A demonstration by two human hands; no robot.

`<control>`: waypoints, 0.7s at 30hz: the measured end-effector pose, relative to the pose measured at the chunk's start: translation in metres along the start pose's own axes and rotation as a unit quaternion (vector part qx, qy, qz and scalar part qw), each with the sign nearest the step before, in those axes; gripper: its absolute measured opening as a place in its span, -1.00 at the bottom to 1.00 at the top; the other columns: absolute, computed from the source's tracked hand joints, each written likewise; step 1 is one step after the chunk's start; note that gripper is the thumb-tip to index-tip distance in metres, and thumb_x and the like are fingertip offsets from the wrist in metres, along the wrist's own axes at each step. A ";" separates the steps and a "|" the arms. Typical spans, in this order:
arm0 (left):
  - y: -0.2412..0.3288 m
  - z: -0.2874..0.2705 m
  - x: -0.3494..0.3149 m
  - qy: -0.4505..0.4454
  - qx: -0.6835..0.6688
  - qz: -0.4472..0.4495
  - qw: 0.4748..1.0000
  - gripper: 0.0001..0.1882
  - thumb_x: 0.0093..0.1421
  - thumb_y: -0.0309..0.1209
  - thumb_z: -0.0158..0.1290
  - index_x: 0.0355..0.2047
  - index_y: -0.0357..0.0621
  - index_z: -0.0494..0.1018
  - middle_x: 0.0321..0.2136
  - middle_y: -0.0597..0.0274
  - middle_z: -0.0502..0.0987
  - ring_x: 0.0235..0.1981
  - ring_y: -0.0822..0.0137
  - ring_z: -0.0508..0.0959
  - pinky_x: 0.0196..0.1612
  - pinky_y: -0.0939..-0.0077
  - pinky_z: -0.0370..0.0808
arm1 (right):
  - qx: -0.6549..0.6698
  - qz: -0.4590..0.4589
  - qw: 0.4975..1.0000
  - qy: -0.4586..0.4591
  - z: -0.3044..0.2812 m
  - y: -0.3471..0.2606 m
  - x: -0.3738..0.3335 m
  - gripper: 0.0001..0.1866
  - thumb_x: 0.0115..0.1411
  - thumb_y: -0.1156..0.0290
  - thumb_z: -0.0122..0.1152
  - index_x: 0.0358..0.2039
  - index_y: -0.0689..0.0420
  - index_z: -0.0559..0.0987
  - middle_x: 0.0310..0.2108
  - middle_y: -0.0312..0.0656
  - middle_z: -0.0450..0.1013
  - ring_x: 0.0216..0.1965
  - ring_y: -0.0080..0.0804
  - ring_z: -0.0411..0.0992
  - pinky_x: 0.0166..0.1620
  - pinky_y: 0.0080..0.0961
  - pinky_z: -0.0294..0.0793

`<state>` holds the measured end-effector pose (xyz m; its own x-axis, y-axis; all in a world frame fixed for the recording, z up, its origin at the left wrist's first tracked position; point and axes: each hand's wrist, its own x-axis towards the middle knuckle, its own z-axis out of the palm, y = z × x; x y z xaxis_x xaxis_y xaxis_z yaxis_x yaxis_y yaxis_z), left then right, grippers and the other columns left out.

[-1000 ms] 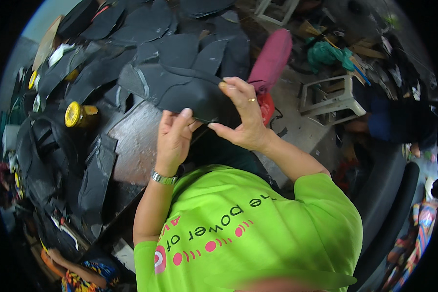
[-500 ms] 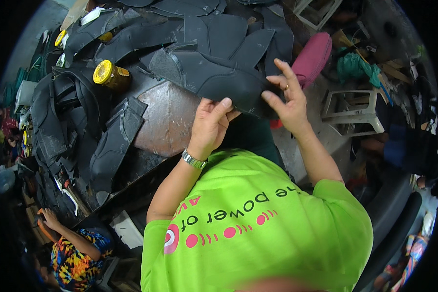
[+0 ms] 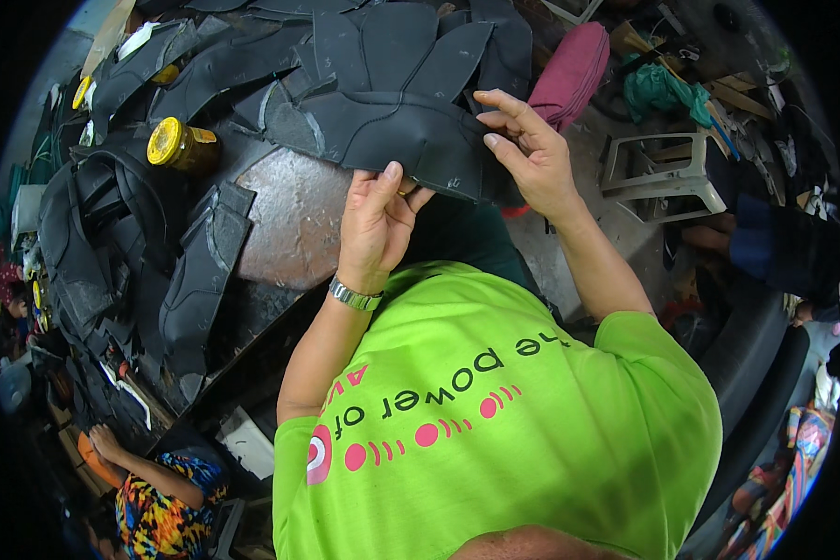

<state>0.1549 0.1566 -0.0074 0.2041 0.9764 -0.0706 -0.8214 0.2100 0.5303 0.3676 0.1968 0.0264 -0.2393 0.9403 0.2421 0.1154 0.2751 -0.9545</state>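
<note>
A black, stitched, curved panel [image 3: 397,135] of sheet material, with a rough grey patch at its left end, lies across the near side of a pile of similar panels. My left hand [image 3: 380,219] is closed on its near edge, thumb on top and fingers underneath. A metal-banded watch sits on that wrist. My right hand [image 3: 532,159] is raised by the panel's right end, its index finger and thumb apart with nothing seen between them. Whether its fingertips touch the panel cannot be told.
Black panels [image 3: 378,42] are heaped at the back and left of the worktable. A yellow-lidded jar [image 3: 182,145] stands beside a bare brown work surface [image 3: 294,219]. To the right are a maroon padded item [image 3: 574,75] and a white plastic stool [image 3: 658,177]. Someone in a colourful shirt [image 3: 163,499] is at lower left.
The whole view has shifted, so most things appear farther left. My right thumb and index finger have drawn closer together. My left hand keeps its grip on the panel.
</note>
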 end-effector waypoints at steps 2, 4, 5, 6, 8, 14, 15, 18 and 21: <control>-0.001 0.000 0.000 0.003 -0.008 0.000 1.000 -0.73 0.41 -0.46 -0.09 0.10 -0.11 0.34 0.02 0.14 0.54 0.02 0.26 0.58 0.16 0.11 0.53 | -0.001 0.011 1.000 -0.001 0.001 0.001 0.000 -0.48 0.24 0.69 0.10 0.24 0.24 0.37 0.17 -0.20 0.41 0.08 -0.50 0.41 0.18 -0.54 0.34; -0.002 0.001 0.000 0.007 -0.007 0.003 1.000 -0.72 0.41 -0.46 -0.08 0.10 -0.10 0.34 0.01 0.15 0.54 0.01 0.27 0.58 0.16 0.11 0.53 | -0.009 -0.001 1.000 0.019 0.003 0.003 -0.001 -0.51 0.21 0.66 0.11 0.19 0.21 0.43 0.11 -0.24 0.45 0.04 -0.48 0.43 0.16 -0.52 0.37; -0.003 0.002 -0.001 0.008 -0.004 0.005 1.000 -0.72 0.41 -0.47 -0.08 0.10 -0.09 0.35 0.01 0.16 0.54 0.01 0.27 0.58 0.16 0.11 0.53 | -0.013 -0.006 0.999 0.028 0.003 0.004 -0.001 -0.52 0.20 0.65 0.11 0.17 0.19 0.45 0.07 -0.26 0.47 0.02 -0.47 0.45 0.15 -0.50 0.38; -0.004 0.003 -0.001 0.010 -0.002 0.006 1.000 -0.72 0.40 -0.47 -0.08 0.10 -0.09 0.35 0.01 0.16 0.54 0.00 0.28 0.58 0.16 0.11 0.53 | -0.005 0.004 1.000 0.031 0.004 0.005 0.000 -0.52 0.20 0.64 0.11 0.16 0.19 0.46 0.08 -0.25 0.47 0.02 -0.46 0.44 0.16 -0.50 0.38; -0.006 0.004 -0.002 0.009 0.014 0.004 1.000 -0.69 0.39 -0.48 -0.04 0.13 -0.08 0.33 0.05 0.18 0.51 0.07 0.27 0.54 0.18 0.12 0.49 | -0.005 0.003 1.000 0.028 0.004 0.008 -0.001 -0.53 0.20 0.64 0.11 0.16 0.18 0.47 0.08 -0.25 0.47 0.03 -0.46 0.44 0.16 -0.49 0.38; -0.010 0.003 -0.004 0.007 0.041 0.002 0.999 -0.67 0.37 -0.52 -0.02 0.13 -0.06 0.36 0.10 0.20 0.48 0.12 0.27 0.50 0.19 0.17 0.46 | -0.029 0.013 0.999 -0.005 -0.003 0.014 -0.001 -0.55 0.23 0.70 0.08 0.15 0.28 0.46 0.11 -0.19 0.44 0.10 -0.48 0.39 0.23 -0.52 0.28; -0.010 0.003 -0.004 0.008 0.043 0.000 0.999 -0.67 0.37 -0.53 -0.02 0.13 -0.06 0.36 0.10 0.21 0.48 0.12 0.27 0.50 0.19 0.18 0.46 | -0.034 0.015 0.999 -0.007 -0.003 0.014 -0.001 -0.56 0.23 0.70 0.07 0.14 0.28 0.47 0.10 -0.19 0.44 0.10 -0.47 0.39 0.23 -0.52 0.28; -0.008 0.008 -0.006 0.016 0.041 -0.003 0.999 -0.66 0.35 -0.53 0.00 0.12 -0.08 0.36 0.09 0.21 0.48 0.12 0.27 0.50 0.18 0.20 0.47 | -0.012 0.010 1.000 0.008 0.000 0.011 -0.001 -0.59 0.22 0.67 0.06 0.11 0.26 0.50 0.02 -0.21 0.49 0.04 -0.48 0.44 0.18 -0.52 0.35; 0.002 0.013 -0.006 0.020 0.020 0.013 1.000 -0.63 0.31 -0.52 0.03 0.13 -0.12 0.34 0.07 0.19 0.48 0.10 0.27 0.51 0.17 0.19 0.47 | 0.040 0.008 0.999 0.013 0.001 0.005 -0.005 -0.61 0.22 0.65 0.05 0.08 0.28 0.50 -0.04 -0.21 0.52 0.00 -0.49 0.46 0.13 -0.54 0.39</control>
<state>0.1586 0.1501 0.0047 0.1607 0.9830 -0.0890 -0.8046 0.1827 0.5650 0.3685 0.1937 0.0206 -0.2121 0.9496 0.2307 0.0404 0.2444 -0.9688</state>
